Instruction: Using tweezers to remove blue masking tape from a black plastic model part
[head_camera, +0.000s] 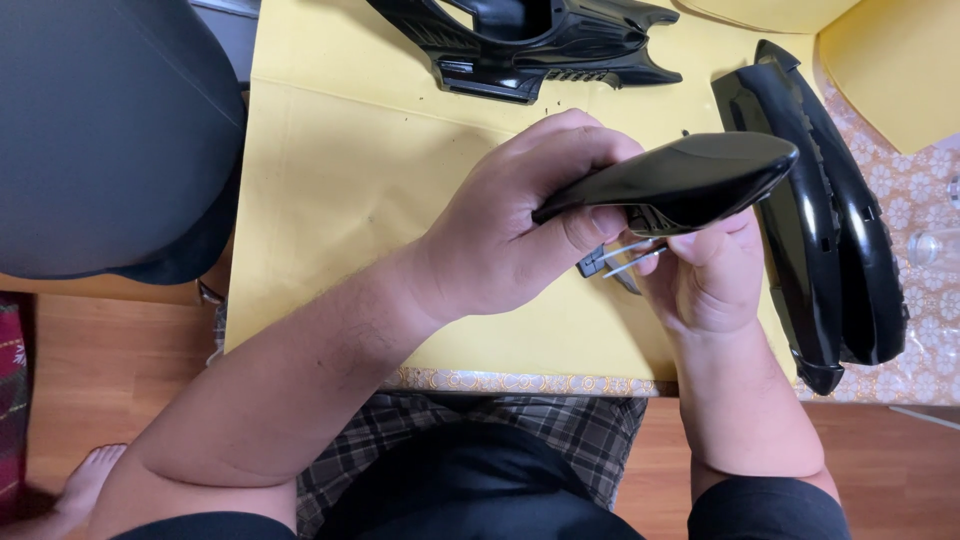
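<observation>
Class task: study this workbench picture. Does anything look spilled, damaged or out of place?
Small dark specks lie scattered on the yellow sheet near the large black shell part, like trimmings or debris. Nothing looks broken or spilled.

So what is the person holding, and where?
The left hand grips a glossy black plastic panel at its narrow end; the right hand pinches metal tweezers beneath it.

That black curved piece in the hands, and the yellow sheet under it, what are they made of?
The black curved piece looks like glossy moulded plastic: light streaks shine along its smooth surface. The yellow sheet looks like matte paper or thin card, flat and without shine, though I can't be sure.
</observation>
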